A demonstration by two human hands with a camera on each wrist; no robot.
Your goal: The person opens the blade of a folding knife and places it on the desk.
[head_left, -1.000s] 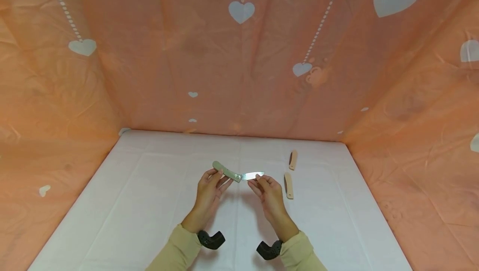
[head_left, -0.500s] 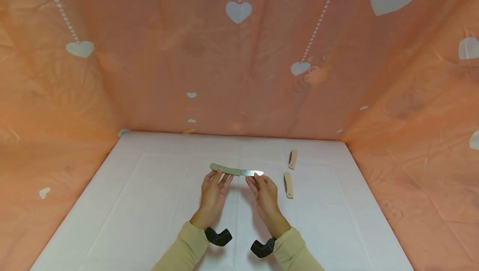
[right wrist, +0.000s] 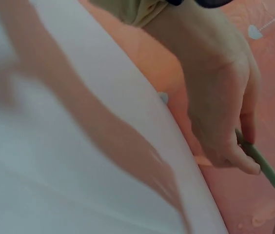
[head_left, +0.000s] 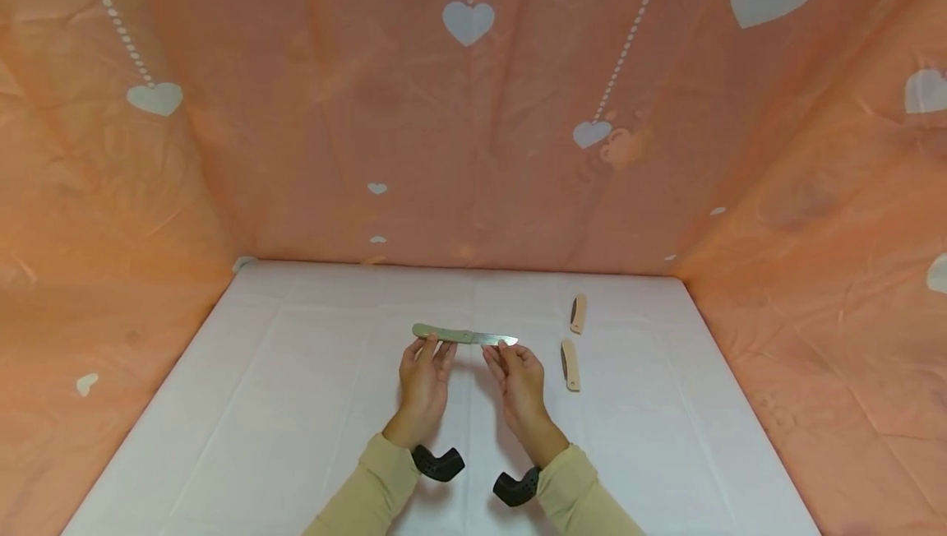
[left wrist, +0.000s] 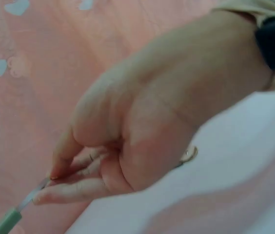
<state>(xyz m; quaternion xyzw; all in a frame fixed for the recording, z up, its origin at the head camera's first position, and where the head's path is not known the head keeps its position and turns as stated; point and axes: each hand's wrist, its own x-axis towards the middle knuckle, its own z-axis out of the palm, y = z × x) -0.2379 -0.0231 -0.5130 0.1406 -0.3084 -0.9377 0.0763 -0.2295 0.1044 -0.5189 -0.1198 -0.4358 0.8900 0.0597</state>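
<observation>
**Open folding knife held level between two pinches**

Nearest the front edge of the surface (head_left: 296,404), both forearms come in side by side in beige sleeves (head_left: 370,495), each wrist wearing a black camera mount (head_left: 438,464). Both hands point away from the body, backs up, fingers reaching forward.

The left grip (head_left: 423,367) grasps the green handle (head_left: 440,332) of the folding knife (head_left: 462,335), thumb and fingertips curled round it. The right grip (head_left: 518,371) pinches the steel blade (head_left: 494,339) between thumb and fingertips. The knife hangs just above the middle of the surface, lying almost straight and level from left to right, the blade looking fully swung out.

Doing this well seems to depend on the right fingers staying on the flat sides and spine of the blade, off the cutting edge. The left hand should hold the handle firmly enough that the pivot cannot twist. Slow, even pressure suits a blade this thin.

Further toward the right edge lie two beige folding knives, both closed: a nearer one (head_left: 570,365) and a farther one (head_left: 578,314), near each other but apart. An orange heart-printed sheet (head_left: 473,150) rises behind the far edge.
</observation>
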